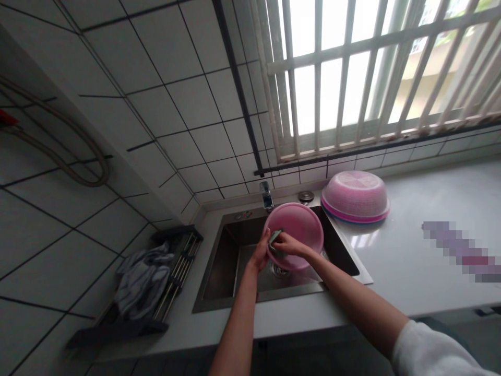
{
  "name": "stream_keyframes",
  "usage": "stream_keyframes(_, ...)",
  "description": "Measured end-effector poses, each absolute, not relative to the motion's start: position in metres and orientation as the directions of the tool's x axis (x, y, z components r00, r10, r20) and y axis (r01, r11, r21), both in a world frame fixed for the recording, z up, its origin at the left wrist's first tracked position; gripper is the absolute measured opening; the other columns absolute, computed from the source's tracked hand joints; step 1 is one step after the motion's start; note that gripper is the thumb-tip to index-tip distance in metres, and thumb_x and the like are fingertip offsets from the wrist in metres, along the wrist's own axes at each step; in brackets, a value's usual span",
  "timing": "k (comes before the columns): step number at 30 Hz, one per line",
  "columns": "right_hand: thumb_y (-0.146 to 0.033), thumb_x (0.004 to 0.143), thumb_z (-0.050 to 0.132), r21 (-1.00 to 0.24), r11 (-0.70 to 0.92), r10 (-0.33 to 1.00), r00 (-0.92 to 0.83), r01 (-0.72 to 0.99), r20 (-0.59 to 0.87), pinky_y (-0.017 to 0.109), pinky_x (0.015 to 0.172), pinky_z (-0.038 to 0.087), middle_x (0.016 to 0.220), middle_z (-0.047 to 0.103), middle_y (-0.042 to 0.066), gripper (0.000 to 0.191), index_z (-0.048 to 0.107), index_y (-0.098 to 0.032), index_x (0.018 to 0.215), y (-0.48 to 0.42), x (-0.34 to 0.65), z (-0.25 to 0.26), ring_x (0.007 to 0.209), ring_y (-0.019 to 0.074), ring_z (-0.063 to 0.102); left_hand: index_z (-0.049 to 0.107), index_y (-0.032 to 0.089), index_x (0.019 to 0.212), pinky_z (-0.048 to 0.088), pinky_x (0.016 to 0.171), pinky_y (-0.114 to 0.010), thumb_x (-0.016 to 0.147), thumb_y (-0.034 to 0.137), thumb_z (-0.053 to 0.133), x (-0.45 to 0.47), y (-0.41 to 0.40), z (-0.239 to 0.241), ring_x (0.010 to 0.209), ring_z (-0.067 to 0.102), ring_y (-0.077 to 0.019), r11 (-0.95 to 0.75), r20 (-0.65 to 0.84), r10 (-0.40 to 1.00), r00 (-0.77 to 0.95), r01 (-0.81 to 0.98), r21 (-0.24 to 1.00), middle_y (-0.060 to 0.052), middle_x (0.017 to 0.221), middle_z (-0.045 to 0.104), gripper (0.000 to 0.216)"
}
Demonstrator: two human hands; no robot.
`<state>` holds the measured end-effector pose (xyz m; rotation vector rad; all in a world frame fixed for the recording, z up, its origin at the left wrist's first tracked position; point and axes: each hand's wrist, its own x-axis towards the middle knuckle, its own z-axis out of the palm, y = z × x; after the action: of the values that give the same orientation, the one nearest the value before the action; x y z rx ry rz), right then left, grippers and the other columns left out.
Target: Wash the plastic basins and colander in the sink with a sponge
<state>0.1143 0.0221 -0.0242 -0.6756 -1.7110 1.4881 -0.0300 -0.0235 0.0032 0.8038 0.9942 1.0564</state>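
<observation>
Head view, looking down over the sink [221, 266]: my left hand [260, 254] is closed about the left edge of the pink basin [303, 225], thumb up near the rim. My right hand [288, 244] reaches in over the near wall and pinches a small green cloth [275, 236] against that same left edge; it may be a scouring pad, too small for me to tell. The basin sits within the sink, below the faucet [266, 196], and seems a little tilted, with the drain [279, 269] showing past its near side.

I judge that I am partway through rubbing the rim and inner wall. Another stroke would call for a firm left grip, light pressure from the right, and a small turn of the basin to bring fresh wall under the cloth.

Close by, the faucet stands just behind the basin and could catch the rim if I lift it straight back; the sink's walls leave little play on the right. On the counter [410, 209] a round metal strainer [306, 196] lies behind the sink, and an upturned pink colander [355, 194] rests to the right. To the left, a dark rack [183, 256] bears a grey cloth [145, 282], clear of my arms.
</observation>
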Motion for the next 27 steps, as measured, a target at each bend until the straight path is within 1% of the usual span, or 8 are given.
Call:
stream_keyframes(5,-0.041,0.076,0.066,-0.969,0.142,0.966,-0.186,-0.204,0.180,0.029,0.065,0.049,0.086,0.070,0.006,0.028,0.069,-0.017,0.091,0.042,0.133,-0.018,0.074,0.0198,0.060,0.069,0.023,0.136,0.038,0.124,-0.047,0.093,0.060,0.068,-0.020,-0.025,0.006,0.142,0.055,-0.0308,0.246,-0.185,0.963,0.197,-0.357,0.901,-0.011,0.144,0.066,0.057)
stream_keyframes(8,-0.045,0.076,0.064,-0.973,0.116,0.993,0.020,-0.199,0.115,0.029,0.063,0.048,0.084,0.069,0.006,0.032,0.067,-0.016,0.091,0.051,0.145,-0.013,0.072,0.0196,0.058,0.067,0.024,0.140,0.034,0.127,-0.046,0.094,0.058,0.067,-0.017,-0.026,0.009,0.148,0.048,-0.0290,0.184,-0.105,0.971,0.214,-0.393,0.901,-0.009,0.153,0.059,0.057)
stream_keyframes(10,-0.043,0.077,0.064,-0.975,0.139,0.988,-0.038,-0.174,0.148,0.028,0.062,0.047,0.084,0.069,0.005,0.030,0.067,-0.017,0.092,0.047,0.143,-0.011,0.072,0.0187,0.057,0.065,0.023,0.142,0.036,0.126,-0.047,0.094,0.059,0.067,-0.019,-0.026,0.008,0.145,0.051,-0.0299,0.191,-0.114,0.971,0.210,-0.400,0.896,-0.010,0.150,0.061,0.060)
stream_keyframes(14,-0.034,0.074,0.070,-0.979,0.133,0.832,-0.520,-0.154,0.195,0.027,0.062,0.048,0.081,0.069,0.003,0.021,0.069,-0.018,0.088,0.019,0.122,-0.013,0.069,0.0169,0.057,0.071,0.017,0.134,0.042,0.122,-0.050,0.091,0.071,0.062,-0.030,-0.023,0.002,0.135,0.061,-0.0353,0.276,-0.221,0.957,0.186,-0.360,0.891,-0.015,0.134,0.072,0.070)
stream_keyframes(16,-0.031,0.072,0.072,-0.980,0.115,0.733,-0.653,-0.161,0.193,0.027,0.064,0.049,0.083,0.070,0.003,0.021,0.070,-0.018,0.088,0.009,0.114,-0.014,0.070,0.0175,0.059,0.074,0.015,0.127,0.042,0.121,-0.050,0.090,0.078,0.056,-0.035,-0.022,0.000,0.134,0.061,-0.0368,0.290,-0.241,0.954,0.179,-0.338,0.895,-0.016,0.128,0.075,0.075)
stream_keyframes(19,-0.033,0.073,0.072,-0.973,0.127,0.799,-0.561,-0.195,0.217,0.027,0.064,0.049,0.085,0.070,0.004,0.023,0.069,-0.017,0.089,0.013,0.118,-0.012,0.072,0.0181,0.060,0.074,0.016,0.127,0.038,0.123,-0.050,0.090,0.080,0.053,-0.033,-0.021,0.001,0.137,0.058,-0.0364,0.284,-0.228,0.954,0.196,-0.338,0.897,-0.015,0.127,0.076,0.077)
stream_keyframes(24,-0.040,0.078,0.065,-0.962,0.182,0.975,-0.090,-0.203,0.204,0.028,0.066,0.048,0.082,0.066,0.003,0.023,0.064,-0.019,0.087,0.039,0.145,-0.001,0.072,0.0184,0.056,0.070,0.018,0.134,0.032,0.127,-0.051,0.092,0.078,0.050,-0.020,-0.022,0.006,0.145,0.051,-0.0344,0.277,-0.166,0.944,0.286,-0.411,0.868,-0.014,0.137,0.071,0.077)
stream_keyframes(27,-0.040,0.079,0.065,-0.962,0.182,0.960,-0.176,-0.202,0.219,0.028,0.066,0.048,0.085,0.067,0.003,0.024,0.065,-0.019,0.090,0.035,0.142,-0.003,0.074,0.0182,0.057,0.071,0.018,0.134,0.036,0.125,-0.052,0.093,0.077,0.049,-0.020,-0.022,0.005,0.143,0.053,-0.0351,0.281,-0.166,0.942,0.293,-0.409,0.868,-0.014,0.135,0.072,0.075)
